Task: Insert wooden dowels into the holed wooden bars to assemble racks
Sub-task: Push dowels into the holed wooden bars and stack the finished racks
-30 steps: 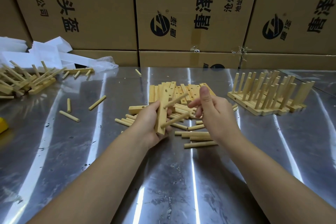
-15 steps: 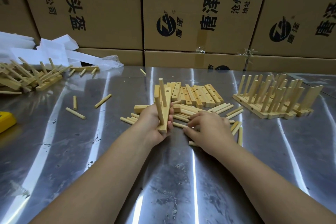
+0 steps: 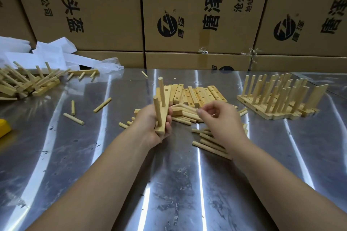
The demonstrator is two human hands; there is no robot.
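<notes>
Standing near-upright in the gripping left hand (image 3: 150, 127), the pale holed wooden bar (image 3: 167, 99) is just left of the right hand (image 3: 219, 118), whose fingers (image 3: 201, 114) pinch a pale round wooden dowel (image 3: 187, 108) pointing towards it.

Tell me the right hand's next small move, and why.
Probably carry the dowel that the right hand appears to pinch over to the empty hole near the top of the bar and push it in. The left hand grips that bar upright, two dowels already stand in it, and that hole shows open.
</notes>
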